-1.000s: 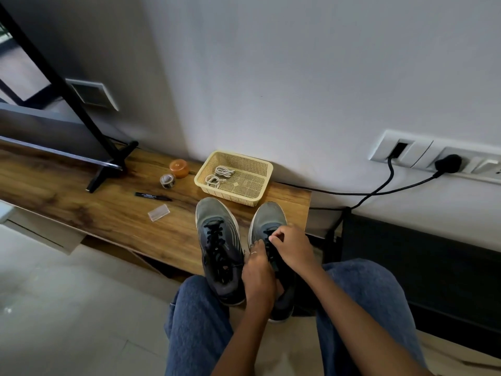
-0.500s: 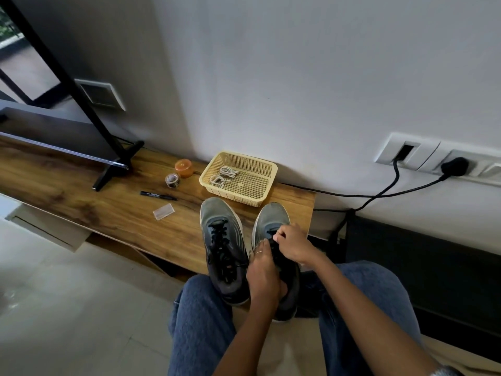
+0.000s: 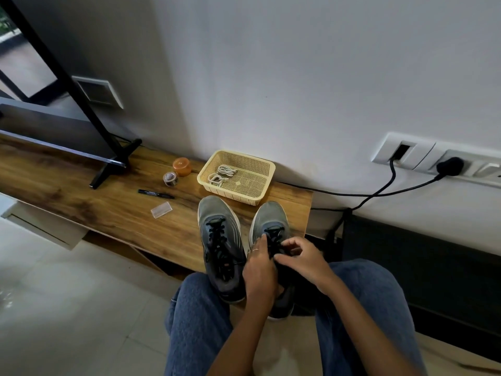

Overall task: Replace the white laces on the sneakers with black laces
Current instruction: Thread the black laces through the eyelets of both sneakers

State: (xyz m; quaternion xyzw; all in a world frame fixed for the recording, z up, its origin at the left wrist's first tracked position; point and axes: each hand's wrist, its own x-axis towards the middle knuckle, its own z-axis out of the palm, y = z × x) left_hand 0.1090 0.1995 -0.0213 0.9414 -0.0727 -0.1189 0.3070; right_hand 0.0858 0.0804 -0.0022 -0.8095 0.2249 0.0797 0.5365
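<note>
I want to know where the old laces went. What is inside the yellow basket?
Inside the yellow basket lie two coiled bundles of white laces, toward its left end. The rest of its mesh floor shows bare; nothing covers it.

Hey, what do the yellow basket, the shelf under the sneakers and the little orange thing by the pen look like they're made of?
Basket: moulded plastic, pale yellow, matte; its walls and floor are a fine perforated grid.
Shelf: wood or wood-look laminate, brown with dark grain streaks and a slight sheen; which of the two cannot be told.
Orange thing: probably translucent plastic, smooth and faintly glossy, a small round lidded shape.
</note>
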